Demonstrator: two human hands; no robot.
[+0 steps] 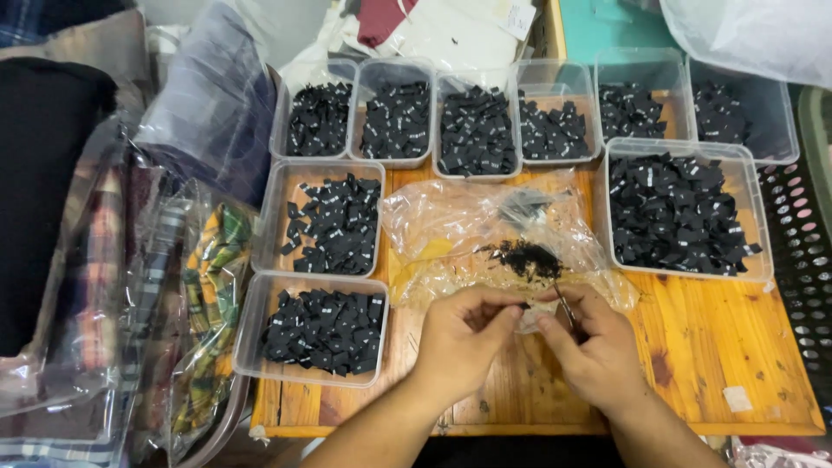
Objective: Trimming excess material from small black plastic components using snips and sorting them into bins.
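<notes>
Tweezers (566, 310) pinched in the right hand (594, 351) slant up away from the fingertips toward the black label pile (530, 258) just beyond, left hand (464, 338) fingers pressed together alongside.

Left hand (464, 338) and right hand (594, 347) meet, fingertips pinched together, forearms angled inward

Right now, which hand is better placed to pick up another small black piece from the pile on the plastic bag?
Probably the right hand: it holds a thin metal tool angled up toward the pile of small black pieces on the clear plastic bag. The left hand pinches something small beside it, farther from the pile.
</notes>
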